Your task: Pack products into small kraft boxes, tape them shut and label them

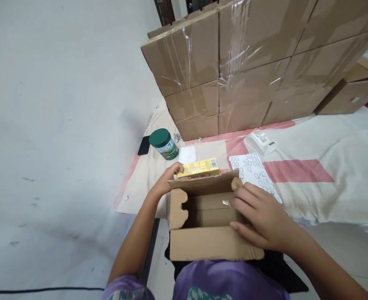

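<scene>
An open brown cardboard box [202, 243] rests in front of me, flaps up. My right hand [261, 216] grips its right side, fingers curled over the edge into the opening. My left hand [166, 181] reaches past the box's far left corner and holds a small yellow carton [199, 168] just behind the far flap. The inside of the box looks brown; I cannot make out what lies in it.
A green-lidded jar [164, 143] stands beyond the carton, a black flat object [144, 146] beside it. A sheet of stickers [255, 173] and a white device [260, 142] lie on the white-and-pink cloth [327, 166]. Taped cartons [249, 62] are stacked behind. Grey floor at left.
</scene>
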Available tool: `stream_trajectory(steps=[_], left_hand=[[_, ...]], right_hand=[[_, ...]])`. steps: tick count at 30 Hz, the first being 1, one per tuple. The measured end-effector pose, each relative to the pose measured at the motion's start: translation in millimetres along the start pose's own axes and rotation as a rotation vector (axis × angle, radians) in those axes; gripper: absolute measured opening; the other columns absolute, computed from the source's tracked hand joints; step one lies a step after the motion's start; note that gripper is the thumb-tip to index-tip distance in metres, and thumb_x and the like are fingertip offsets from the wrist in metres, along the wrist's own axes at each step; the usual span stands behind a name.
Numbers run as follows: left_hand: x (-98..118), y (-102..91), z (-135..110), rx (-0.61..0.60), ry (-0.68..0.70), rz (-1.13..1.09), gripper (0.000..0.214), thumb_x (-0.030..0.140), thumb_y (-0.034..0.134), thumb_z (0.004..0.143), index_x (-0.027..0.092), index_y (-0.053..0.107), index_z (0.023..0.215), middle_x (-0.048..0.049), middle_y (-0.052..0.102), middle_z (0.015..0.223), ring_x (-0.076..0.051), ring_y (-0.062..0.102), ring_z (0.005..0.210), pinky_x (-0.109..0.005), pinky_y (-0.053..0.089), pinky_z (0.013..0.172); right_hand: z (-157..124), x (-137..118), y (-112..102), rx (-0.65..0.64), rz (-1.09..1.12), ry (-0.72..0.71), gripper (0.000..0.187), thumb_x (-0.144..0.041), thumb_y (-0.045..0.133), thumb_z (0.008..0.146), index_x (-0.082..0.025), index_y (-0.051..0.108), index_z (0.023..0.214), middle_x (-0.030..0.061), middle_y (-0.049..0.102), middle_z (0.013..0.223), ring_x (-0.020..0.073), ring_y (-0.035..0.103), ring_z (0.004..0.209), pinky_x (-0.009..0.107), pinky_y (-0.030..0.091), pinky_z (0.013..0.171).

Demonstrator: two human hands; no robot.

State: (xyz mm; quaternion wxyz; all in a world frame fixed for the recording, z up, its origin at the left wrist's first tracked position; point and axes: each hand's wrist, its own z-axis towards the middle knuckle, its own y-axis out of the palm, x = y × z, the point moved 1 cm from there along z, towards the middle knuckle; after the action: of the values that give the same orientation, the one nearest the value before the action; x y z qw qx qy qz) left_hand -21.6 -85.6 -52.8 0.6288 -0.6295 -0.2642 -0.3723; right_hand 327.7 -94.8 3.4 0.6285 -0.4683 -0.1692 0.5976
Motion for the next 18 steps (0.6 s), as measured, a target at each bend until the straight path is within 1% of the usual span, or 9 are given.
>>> stream_trajectory(steps=[2,3,7,9,10,12,13,15,18], left_hand=[[-10,-4.4,-8,0.136,-0.034,0.007,0.035,0.043,0.067,0.086,0.025,0.038,0.092,-0.0025,0.054,0.105,-0.017,0.055,0.094,-0.028,0.047,0.08],[-14,-6.1,-12,0.184,-0.048,0.011,0.035,0.044,0.065,0.087,0.025,0.037,0.092,-0.003,0.054,0.108,-0.017,0.056,0.096,-0.027,0.047,0.078],[-23,-14.3,-11,0.234,-0.058,0.043,0.036,0.049,0.068,0.084,0.024,0.043,0.094,-0.0068,0.058,0.123,-0.02,0.061,0.107,-0.027,0.052,0.073],[-23,-27.7,0,0.31,-0.045,0.078,0.037,0.051,0.068,0.083,0.024,0.049,0.1,-0.0105,0.053,0.136,-0.025,0.058,0.12,-0.033,0.055,0.08],[-24,-38.2,8,0.393,-0.042,0.106,0.041,0.051,0.068,0.083,0.024,0.05,0.107,-0.0127,0.048,0.143,-0.028,0.053,0.129,-0.037,0.055,0.086],[-25,-64.0,31,0.578,-0.071,0.201,0.06,0.052,0.071,0.081,0.024,0.046,0.127,-0.0175,0.034,0.154,-0.034,0.036,0.145,-0.047,0.048,0.103],[-26,-77.6,45,0.64,-0.118,0.288,0.076,0.053,0.077,0.075,0.022,0.042,0.136,-0.0194,0.03,0.157,-0.037,0.029,0.15,-0.05,0.044,0.11],[-31,-101.7,74,0.561,-0.25,0.413,0.102,0.052,0.088,0.062,0.02,0.039,0.146,-0.0211,0.029,0.159,-0.04,0.026,0.152,-0.052,0.035,0.119],[-40,-128.5,111,0.437,-0.328,0.45,0.103,0.048,0.091,0.059,0.022,0.045,0.147,-0.0167,0.049,0.147,-0.038,0.044,0.143,-0.048,0.039,0.117]], right_hand=[[-8,5,4,0.162,0.016,0.034,0.007,-0.024,0.058,0.093,-0.018,0.054,0.094,0.0085,0.056,0.089,0.0231,0.05,0.082,0.036,0.042,0.068],[-12,8,6,0.232,0.038,0.056,0.007,-0.019,0.058,0.091,-0.018,0.053,0.095,0.0077,0.055,0.089,0.0217,0.049,0.08,0.035,0.042,0.067],[-20,11,15,0.428,0.131,0.129,0.015,-0.009,0.058,0.087,-0.019,0.05,0.096,0.0058,0.051,0.089,0.0195,0.05,0.08,0.033,0.042,0.067],[-22,11,18,0.485,0.153,0.153,0.016,-0.008,0.058,0.087,-0.019,0.05,0.095,0.0049,0.05,0.087,0.0192,0.05,0.08,0.033,0.042,0.068],[-23,11,20,0.502,0.158,0.159,0.016,-0.008,0.058,0.087,-0.019,0.05,0.095,0.0046,0.05,0.087,0.0191,0.05,0.08,0.034,0.042,0.068],[-24,11,22,0.521,0.162,0.166,0.016,-0.008,0.058,0.087,-0.019,0.05,0.095,0.0045,0.05,0.087,0.0192,0.051,0.08,0.034,0.042,0.069],[-25,12,22,0.526,0.161,0.17,0.016,-0.008,0.058,0.087,-0.019,0.05,0.095,0.0046,0.05,0.087,0.0193,0.051,0.08,0.034,0.042,0.069],[-29,14,23,0.54,0.153,0.183,0.017,-0.008,0.06,0.086,-0.019,0.051,0.096,0.005,0.052,0.089,0.0195,0.052,0.081,0.034,0.042,0.07],[-34,18,26,0.568,0.151,0.217,0.021,-0.007,0.061,0.083,-0.018,0.052,0.097,0.0054,0.054,0.091,0.0198,0.054,0.083,0.035,0.043,0.071]])
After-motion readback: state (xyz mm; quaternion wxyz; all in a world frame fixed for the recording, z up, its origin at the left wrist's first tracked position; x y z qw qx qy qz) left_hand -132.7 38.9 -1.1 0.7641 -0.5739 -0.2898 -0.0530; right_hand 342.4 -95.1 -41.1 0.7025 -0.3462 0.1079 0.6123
